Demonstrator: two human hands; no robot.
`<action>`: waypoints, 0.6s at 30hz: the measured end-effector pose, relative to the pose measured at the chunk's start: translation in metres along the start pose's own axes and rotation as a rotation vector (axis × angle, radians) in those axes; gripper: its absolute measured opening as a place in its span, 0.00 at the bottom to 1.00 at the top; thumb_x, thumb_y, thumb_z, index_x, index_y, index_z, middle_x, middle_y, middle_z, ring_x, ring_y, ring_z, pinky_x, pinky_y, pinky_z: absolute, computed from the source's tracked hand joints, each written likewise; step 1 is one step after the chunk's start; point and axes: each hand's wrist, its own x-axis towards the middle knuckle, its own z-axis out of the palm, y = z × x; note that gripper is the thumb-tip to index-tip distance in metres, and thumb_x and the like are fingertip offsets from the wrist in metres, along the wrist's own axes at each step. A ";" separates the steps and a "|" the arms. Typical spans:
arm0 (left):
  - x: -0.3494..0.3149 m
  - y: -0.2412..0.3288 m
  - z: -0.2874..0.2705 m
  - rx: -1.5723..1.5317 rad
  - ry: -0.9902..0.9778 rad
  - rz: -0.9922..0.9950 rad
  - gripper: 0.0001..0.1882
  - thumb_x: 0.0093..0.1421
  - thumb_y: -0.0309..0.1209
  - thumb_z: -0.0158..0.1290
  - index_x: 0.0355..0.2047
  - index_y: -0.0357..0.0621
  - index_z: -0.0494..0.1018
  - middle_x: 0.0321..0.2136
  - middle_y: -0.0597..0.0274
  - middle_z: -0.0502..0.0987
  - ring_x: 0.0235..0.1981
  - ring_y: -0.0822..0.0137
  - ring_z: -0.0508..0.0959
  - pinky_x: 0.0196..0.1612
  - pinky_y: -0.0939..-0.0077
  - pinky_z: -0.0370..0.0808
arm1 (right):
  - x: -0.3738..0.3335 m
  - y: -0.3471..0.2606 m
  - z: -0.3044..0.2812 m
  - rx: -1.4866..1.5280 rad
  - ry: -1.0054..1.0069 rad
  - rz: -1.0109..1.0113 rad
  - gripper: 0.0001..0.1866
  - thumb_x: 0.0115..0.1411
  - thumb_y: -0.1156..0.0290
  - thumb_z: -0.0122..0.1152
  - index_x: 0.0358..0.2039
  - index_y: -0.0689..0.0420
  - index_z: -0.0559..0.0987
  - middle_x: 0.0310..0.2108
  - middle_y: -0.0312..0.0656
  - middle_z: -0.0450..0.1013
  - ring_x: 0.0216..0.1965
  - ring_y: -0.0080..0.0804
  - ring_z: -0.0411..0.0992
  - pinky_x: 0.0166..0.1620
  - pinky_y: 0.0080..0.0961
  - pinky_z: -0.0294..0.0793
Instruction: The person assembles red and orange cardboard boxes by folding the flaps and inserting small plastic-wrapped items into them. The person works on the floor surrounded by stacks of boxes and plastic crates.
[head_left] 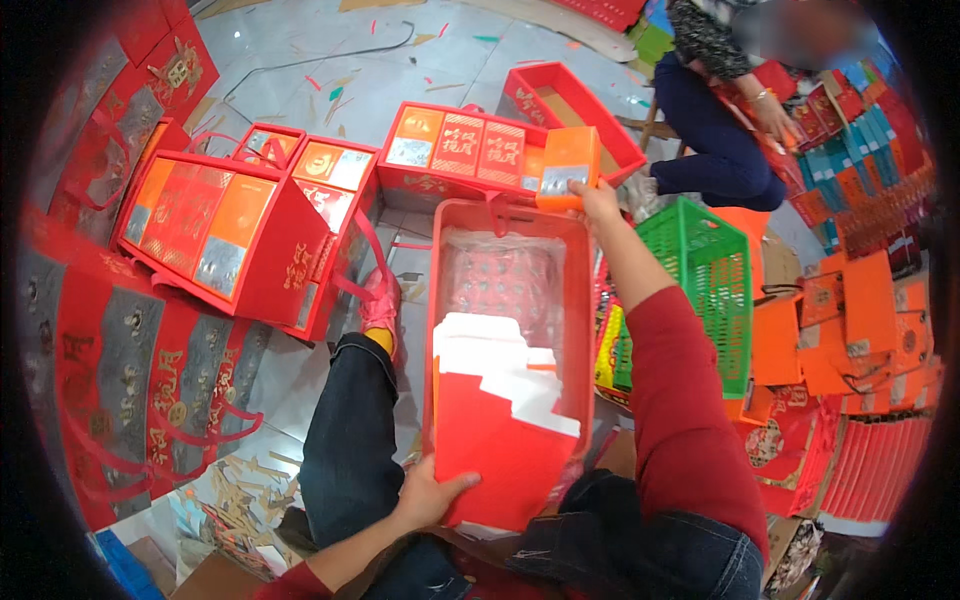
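My right hand (597,203) reaches forward and grips an orange box (570,150) with a silver patch by its near end. The box is held against the right end of a red gift box (445,182), in which orange and red boxes sit in a row. Low in the view, my left hand (432,496) is closed on the edge of some red folded cartons (497,440) with white inner flaps, thumb on top and fingers hidden. The cartons lie over the near part of a red plastic crate (584,330), where clear plastic wrap covers pinkish packs (500,280).
Filled red gift boxes (205,225) and red-grey bags (130,370) crowd the left. An open red box (610,140) stands ahead. Right are a green basket (735,310) and orange bags (860,300). A co-worker's hand (775,118) is among packages. Scraps litter the tiled floor (330,65).
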 end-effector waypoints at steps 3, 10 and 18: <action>0.010 -0.003 -0.004 0.133 0.066 -0.128 0.24 0.50 0.31 0.63 0.47 0.37 0.71 0.39 0.58 0.78 0.41 0.69 0.76 0.45 0.74 0.72 | 0.056 0.018 0.027 -0.110 0.064 -0.170 0.24 0.52 0.71 0.62 0.50 0.58 0.67 0.38 0.42 0.73 0.31 0.32 0.74 0.21 0.25 0.76; 0.015 0.022 0.003 -0.122 0.065 -0.325 0.25 0.50 0.29 0.63 0.48 0.37 0.71 0.41 0.57 0.78 0.41 0.69 0.76 0.46 0.72 0.72 | 0.083 0.037 0.047 -0.027 0.070 -0.108 0.28 0.57 0.67 0.59 0.58 0.48 0.64 0.44 0.36 0.71 0.40 0.27 0.71 0.29 0.23 0.77; 0.015 0.024 0.008 -0.261 0.049 -0.332 0.24 0.51 0.27 0.61 0.48 0.37 0.70 0.41 0.55 0.77 0.42 0.68 0.76 0.48 0.69 0.72 | 0.123 0.053 0.013 -0.958 0.122 -0.164 0.29 0.58 0.52 0.51 0.58 0.52 0.66 0.49 0.47 0.68 0.48 0.48 0.68 0.50 0.41 0.66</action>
